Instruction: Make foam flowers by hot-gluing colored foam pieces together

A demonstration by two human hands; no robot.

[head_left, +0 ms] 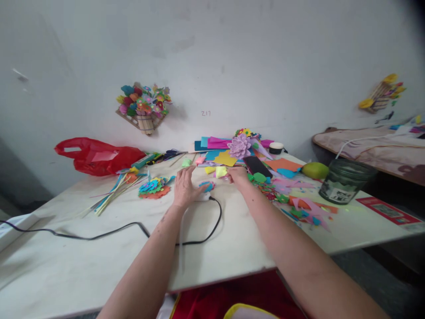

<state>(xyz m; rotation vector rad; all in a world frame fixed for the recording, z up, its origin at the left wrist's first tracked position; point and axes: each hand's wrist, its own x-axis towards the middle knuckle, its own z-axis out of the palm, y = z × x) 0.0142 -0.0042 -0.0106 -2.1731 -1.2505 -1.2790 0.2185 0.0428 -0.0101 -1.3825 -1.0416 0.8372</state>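
My left hand [186,187] is spread over the middle of the table, its thumb beside a small blue and pink flower piece [206,186] and a white device [203,196] with a black cord. Nothing shows held in it. Further right, my right hand [236,174] has its fingers pinched together at the edge of a small pale yellow piece [221,171]. Just left of that lies another yellow piece [210,169]. Pink [200,160] and green [186,162] pieces sit behind my hands.
Stacked flower shapes [154,188] and thin sticks [111,195] lie left, near a red bag [99,156]. Rightward are a phone [257,166], colored scraps [303,208], a green fruit [314,170] and a dark jar [345,180]. A black cord [89,238] crosses the table.
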